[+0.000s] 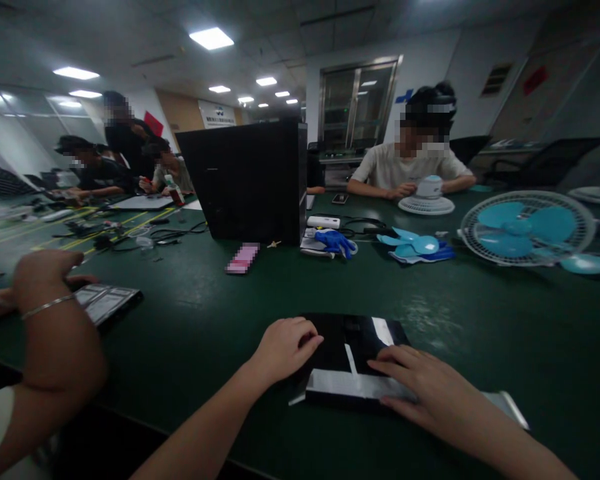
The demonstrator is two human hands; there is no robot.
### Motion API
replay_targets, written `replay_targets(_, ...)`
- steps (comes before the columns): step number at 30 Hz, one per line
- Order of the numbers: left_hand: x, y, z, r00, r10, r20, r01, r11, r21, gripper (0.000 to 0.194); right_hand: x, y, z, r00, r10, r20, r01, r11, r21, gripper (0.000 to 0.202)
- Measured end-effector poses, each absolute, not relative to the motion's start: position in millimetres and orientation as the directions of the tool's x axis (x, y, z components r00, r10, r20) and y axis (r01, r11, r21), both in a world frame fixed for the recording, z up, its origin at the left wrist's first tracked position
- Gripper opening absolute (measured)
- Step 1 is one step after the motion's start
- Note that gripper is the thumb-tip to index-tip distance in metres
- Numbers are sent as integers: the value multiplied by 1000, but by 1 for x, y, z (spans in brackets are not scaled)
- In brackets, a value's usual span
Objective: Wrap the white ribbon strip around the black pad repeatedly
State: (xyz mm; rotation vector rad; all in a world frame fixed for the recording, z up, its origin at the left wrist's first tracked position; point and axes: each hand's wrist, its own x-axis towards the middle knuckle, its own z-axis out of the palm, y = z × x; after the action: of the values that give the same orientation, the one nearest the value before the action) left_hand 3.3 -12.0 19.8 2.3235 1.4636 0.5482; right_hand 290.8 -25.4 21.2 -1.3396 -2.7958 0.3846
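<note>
A flat black device (353, 340) with a glossy top and a silvery front edge lies on the green table (480, 320) in front of me. My left hand (286, 347) rests on its left side with the fingers curled loosely. My right hand (420, 387) lies flat on its front right edge, fingers spread and pointing left. Neither hand lifts it.
A co-worker's arm with a bracelet (50, 313) reaches over a dark panel (107, 301) at the left. Farther back stand a black computer case (250, 180), a pink phone (243, 259), blue gloves (336, 241), blue fan blades (415, 245) and a fan grille (527, 227). Other people sit around the table.
</note>
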Motion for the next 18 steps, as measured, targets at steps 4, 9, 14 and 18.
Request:
replay_targets(4,5,-13,20,371,906,206,766,-423,484,21,287,-30,22,-645,760,-87,749,604,-272,58)
replay_targets(9,-2,-12,19,282,881,380,722,-456,521,27,284,-34,28,-656,743,-132,732,584,-351,66)
replay_targets(14,-3,-18,33,172,737,654,578,-613,539,19,284,-33,33,-653,743,-148,734,573,-364,68)
replay_targets(18,-12,-66,40,173,562,809,497,-759,420,23,284,-34,34,-654,740,-156,734,570,-369,67)
